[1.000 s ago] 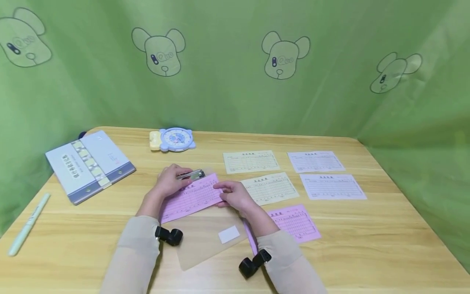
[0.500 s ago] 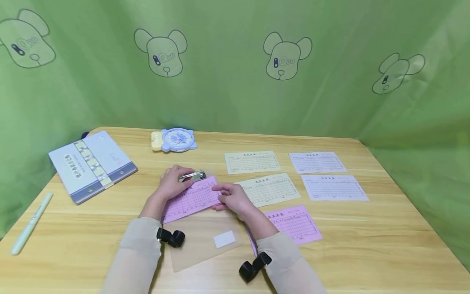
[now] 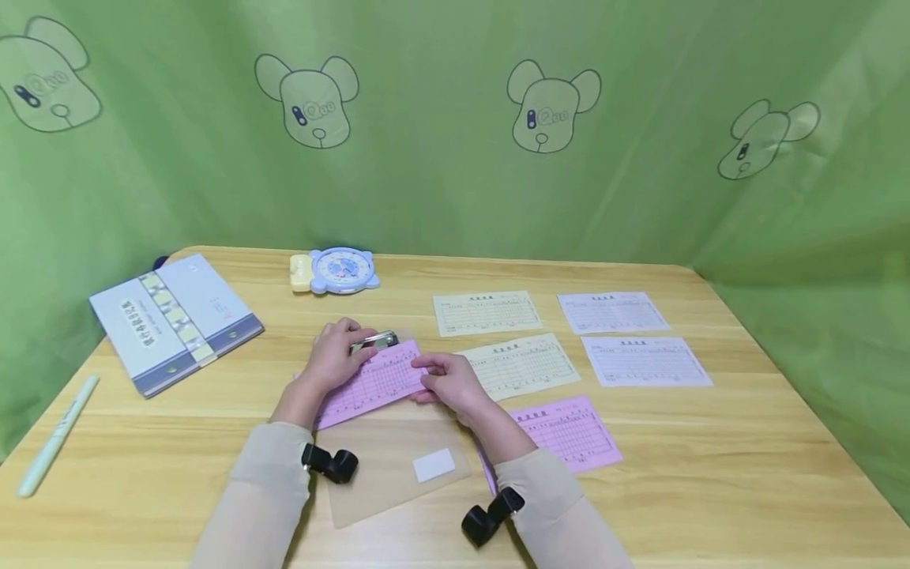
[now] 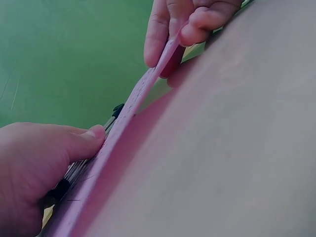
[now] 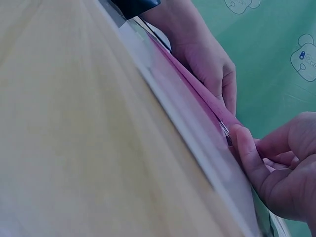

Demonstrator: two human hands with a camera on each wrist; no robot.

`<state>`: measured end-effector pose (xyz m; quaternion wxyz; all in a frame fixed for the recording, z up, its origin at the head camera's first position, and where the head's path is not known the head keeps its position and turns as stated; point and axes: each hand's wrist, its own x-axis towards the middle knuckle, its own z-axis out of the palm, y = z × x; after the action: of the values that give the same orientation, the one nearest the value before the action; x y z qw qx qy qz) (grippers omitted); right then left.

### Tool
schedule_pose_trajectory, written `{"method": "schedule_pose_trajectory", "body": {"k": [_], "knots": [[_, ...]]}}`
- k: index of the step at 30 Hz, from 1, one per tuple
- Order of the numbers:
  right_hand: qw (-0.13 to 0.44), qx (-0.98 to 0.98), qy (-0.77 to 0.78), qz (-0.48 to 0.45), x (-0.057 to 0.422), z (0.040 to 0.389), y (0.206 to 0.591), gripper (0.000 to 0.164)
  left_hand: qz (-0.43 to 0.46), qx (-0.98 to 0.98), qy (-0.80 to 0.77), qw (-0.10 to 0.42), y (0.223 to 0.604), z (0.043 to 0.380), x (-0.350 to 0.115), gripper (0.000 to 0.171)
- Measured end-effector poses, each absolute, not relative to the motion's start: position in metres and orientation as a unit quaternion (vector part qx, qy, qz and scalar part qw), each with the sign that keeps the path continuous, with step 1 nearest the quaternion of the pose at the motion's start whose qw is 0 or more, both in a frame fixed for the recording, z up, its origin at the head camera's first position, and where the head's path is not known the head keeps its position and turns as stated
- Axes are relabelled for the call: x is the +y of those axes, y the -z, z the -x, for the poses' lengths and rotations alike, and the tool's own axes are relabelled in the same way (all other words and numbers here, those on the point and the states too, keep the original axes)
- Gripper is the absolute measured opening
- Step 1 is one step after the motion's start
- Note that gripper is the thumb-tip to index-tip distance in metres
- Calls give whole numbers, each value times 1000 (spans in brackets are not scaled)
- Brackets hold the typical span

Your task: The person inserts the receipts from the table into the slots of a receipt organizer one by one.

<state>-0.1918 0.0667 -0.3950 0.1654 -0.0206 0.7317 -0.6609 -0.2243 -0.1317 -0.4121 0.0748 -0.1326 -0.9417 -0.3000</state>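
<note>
Clip (image 3: 385, 340), partly hidden, sits gripped in the left hand (image 3: 334, 359); the right hand (image 3: 455, 385) pinches pink paper (image 3: 373, 389).

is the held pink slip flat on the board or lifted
Lifted at its right end: the right hand pinches the slip there, and the left wrist view shows a gap above the board.

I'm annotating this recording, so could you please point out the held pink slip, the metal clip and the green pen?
Held pink slip (image 3: 380, 384): head view, middle of its printed face.
Metal clip (image 3: 385, 340): head view, its exposed right end.
Green pen (image 3: 58, 437): head view, mid-barrel.
</note>
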Motion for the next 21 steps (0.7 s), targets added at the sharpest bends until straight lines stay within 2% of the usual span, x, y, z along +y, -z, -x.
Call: {"method": "schedule_pose_trajectory", "body": {"k": [15,21], "knots": [[148,733,664,-6,65,194,392,32,179,-944,251,117,413,223,-131,28],[135,730,669,-37,62,198,390,34,170,-942,267,112,411,224,-132,29]]}}
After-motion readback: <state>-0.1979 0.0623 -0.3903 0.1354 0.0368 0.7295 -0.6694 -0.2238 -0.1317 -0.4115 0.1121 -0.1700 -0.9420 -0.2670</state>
